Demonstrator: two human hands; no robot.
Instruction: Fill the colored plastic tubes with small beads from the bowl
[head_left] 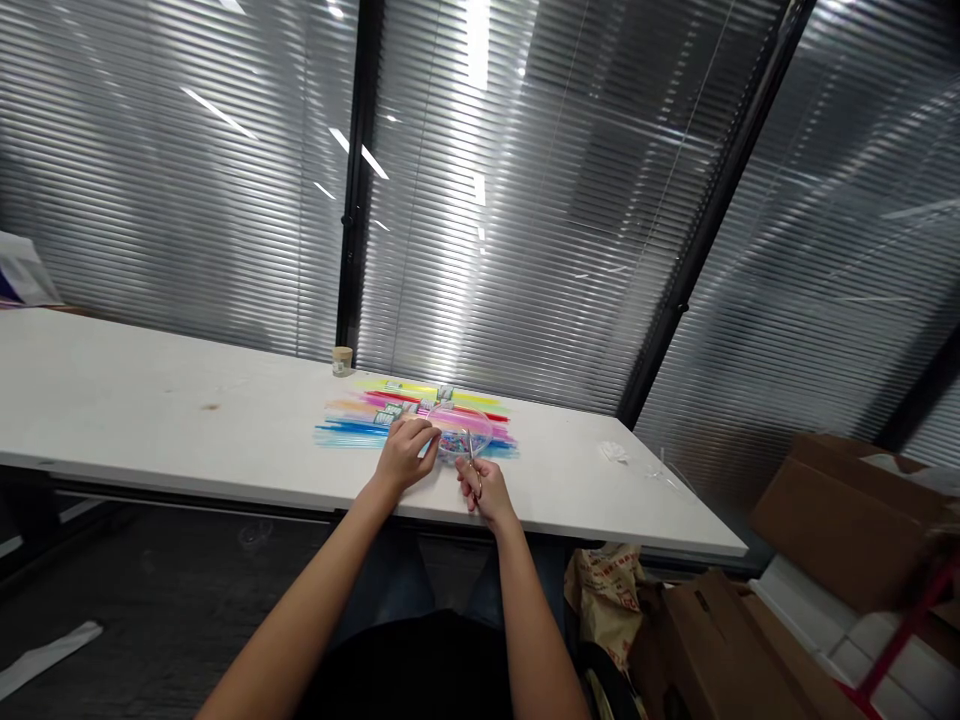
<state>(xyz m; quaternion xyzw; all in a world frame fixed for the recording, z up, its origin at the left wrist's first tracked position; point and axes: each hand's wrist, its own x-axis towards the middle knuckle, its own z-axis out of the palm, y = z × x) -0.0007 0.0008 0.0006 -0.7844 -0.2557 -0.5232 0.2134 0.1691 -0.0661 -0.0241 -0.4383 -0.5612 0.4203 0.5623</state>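
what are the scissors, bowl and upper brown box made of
Scissors: probably metal, glossy, with a coppery glint at the handle. Bowl: likely plastic, clear and shiny, since colours show through its wall; glass isn't ruled out. Upper brown box: seemingly matt cardboard, judging by its flat, dull faces.

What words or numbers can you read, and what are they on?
None clear enough to read.
Labels on the colourful strips: too small.
Red print on the brown paper bag: too blurred.
Pale patch on the small container: too small to tell.
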